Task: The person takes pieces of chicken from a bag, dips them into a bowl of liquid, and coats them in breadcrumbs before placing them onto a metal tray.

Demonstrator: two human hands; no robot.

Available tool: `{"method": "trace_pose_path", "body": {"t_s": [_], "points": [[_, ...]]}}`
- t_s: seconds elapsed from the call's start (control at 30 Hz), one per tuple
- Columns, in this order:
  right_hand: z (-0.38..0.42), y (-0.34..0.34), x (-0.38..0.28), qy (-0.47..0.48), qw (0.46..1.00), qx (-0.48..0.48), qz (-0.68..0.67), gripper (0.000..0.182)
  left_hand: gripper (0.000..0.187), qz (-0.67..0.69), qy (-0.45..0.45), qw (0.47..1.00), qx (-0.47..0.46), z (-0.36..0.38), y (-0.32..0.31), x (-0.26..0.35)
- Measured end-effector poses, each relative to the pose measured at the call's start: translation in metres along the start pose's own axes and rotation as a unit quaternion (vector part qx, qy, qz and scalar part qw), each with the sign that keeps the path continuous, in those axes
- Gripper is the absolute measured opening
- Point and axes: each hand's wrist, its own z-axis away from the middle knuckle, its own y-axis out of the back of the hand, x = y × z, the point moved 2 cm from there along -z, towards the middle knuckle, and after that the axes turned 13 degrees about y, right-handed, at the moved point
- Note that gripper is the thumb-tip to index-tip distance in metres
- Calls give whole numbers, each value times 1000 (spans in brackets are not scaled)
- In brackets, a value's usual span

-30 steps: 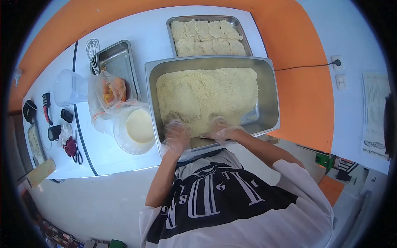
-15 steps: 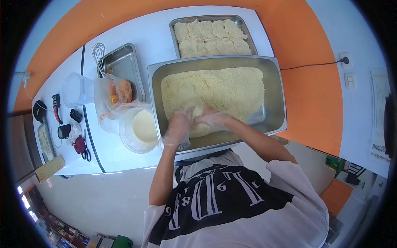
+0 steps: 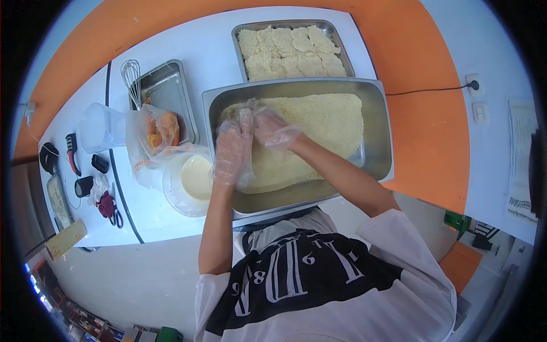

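My left hand [image 3: 232,149], in a clear plastic glove, is over the left end of a deep steel pan [image 3: 385,131], its fingers stretched forward. Close beside it is my right hand [image 3: 272,128], gloved the same way, with its fingers reaching toward the pan's back left corner. Both touch or hover just above the pale yellow breadcrumbs [image 3: 319,131] that cover much of the pan's floor. The fingertips are slightly blurred, and no separate piece shows in either hand. Behind the pan, a steel tray [image 3: 243,69] holds several flat crumb-coated pieces [image 3: 288,51].
Left of the pan stand a tub of creamy batter [image 3: 196,178], a plastic bag with orange contents [image 3: 162,130], a small tray [image 3: 185,94] with a whisk [image 3: 131,80] and a clear jug [image 3: 101,128]. Scissors [image 3: 116,216] and a knife sharpener [image 3: 73,154] lie farther left.
My hands have moved from the front middle of the crumbs toward the pan's back left. The crumbs at the front left now look flatter and more spread out.
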Motion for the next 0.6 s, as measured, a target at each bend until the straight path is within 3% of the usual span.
{"method": "trace_pose_path", "body": {"t_s": [0.03, 0.1, 0.2, 0.33, 0.43, 0.5, 0.53, 0.6], "points": [[-5, -4, -14, -2, 1000, 2, 0, 50, 55, -44, 8, 998, -37, -2, 1, -1], [-6, -23, -40, -16, 946, -159, 283, 72, 50, -26, -18, 999, -1, 0, 7, -2], [2, -70, 1, -38, 942, -94, 320, 86, 45, 46, -48, 997, 41, 2, 17, -5], [3, -53, -25, -57, 930, -141, 335, 84, 45, 161, -45, 986, 5, 13, 45, -3], [-12, -27, -29, -71, 946, -189, 252, 84, 50, 86, -82, 992, -28, 30, 62, -7], [-1, -45, 6, 185, 960, -72, 198, 71, 47, 110, -79, 991, -24, 46, 63, -6], [-13, -33, -11, 185, 959, -75, 200, 71, 44, 134, -73, 988, -23, 50, 60, -5], [-37, -20, -32, 58, 960, -150, 227, 60, 40, 181, -61, 981, -31, 60, 55, -3]]}}
